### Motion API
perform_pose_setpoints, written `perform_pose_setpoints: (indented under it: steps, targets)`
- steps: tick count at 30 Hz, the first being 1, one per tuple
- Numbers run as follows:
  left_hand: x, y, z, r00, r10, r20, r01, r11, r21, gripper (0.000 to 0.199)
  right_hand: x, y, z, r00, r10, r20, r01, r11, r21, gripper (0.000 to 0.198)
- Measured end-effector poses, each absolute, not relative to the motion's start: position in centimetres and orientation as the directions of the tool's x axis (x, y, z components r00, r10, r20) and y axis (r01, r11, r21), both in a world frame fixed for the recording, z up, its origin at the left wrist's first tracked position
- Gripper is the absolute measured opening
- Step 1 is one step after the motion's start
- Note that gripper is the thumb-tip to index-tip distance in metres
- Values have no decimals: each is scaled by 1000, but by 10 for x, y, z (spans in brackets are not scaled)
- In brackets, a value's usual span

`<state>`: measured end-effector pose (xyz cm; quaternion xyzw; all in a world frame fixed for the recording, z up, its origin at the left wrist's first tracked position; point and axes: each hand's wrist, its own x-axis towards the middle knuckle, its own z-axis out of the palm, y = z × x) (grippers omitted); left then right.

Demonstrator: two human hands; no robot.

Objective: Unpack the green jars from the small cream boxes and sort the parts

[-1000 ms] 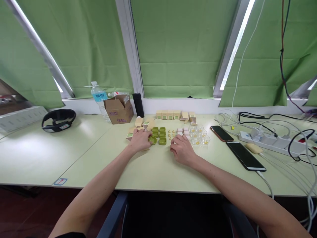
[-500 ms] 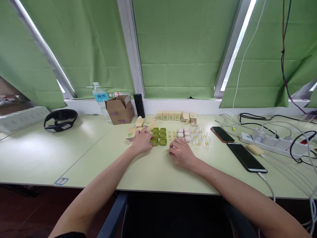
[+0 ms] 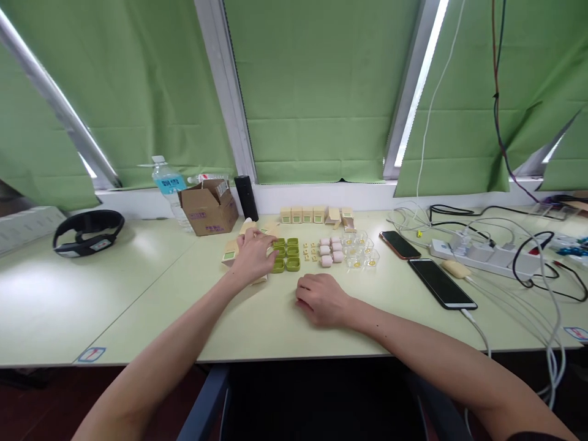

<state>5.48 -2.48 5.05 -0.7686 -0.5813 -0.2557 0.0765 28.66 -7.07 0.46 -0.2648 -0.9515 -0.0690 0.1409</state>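
My left hand (image 3: 255, 253) reaches over small cream paper boxes (image 3: 228, 251) and the left edge of the olive-green square cups (image 3: 293, 251). Its fingers are apart, with the fingertips at the left column of cups. Part of a box shows beneath the wrist. My right hand (image 3: 324, 299) rests on the table in front of the cups, fingers curled under; whatever they may hold is hidden. Right of the cups lie small yellowish pieces (image 3: 307, 252), then pale pink barrel-shaped pieces (image 3: 325, 250), then clear plastic cups (image 3: 355, 262) with yellow centres.
More cream boxes (image 3: 302, 215) line the back, two with flaps open. On the left stand a cardboard carton (image 3: 209, 215), a water bottle (image 3: 169, 182), a black cylinder (image 3: 247, 198) and a black headband (image 3: 89, 234). Phones (image 3: 441, 283) and a cabled power strip (image 3: 482, 254) lie right.
My left hand has lifted slightly and its fingers have spread over the cups. My right hand has drawn back from the small pieces toward the table's front edge. The view has turned right.
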Motion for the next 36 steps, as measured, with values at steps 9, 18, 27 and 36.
perform_pose_setpoints:
  steps: [9,18,27,36]
  targets:
    - [102,82,91,403,817,413,915,-378,-144,50,278,-80,6,-882,442,162,455,889,53,24]
    - [168,174,54,317,892,323,948,-302,-95,80,277,-80,7,-908,392,147,399,917,24,23]
    - [193,209,34,327,913,245,944,-326,-43,66,275,-82,11,-932,353,80,355,935,18,10]
    - [202,187,34,359,855,375,917,-397,26,53,275,-83,13,-932,348,99,352,936,21,12]
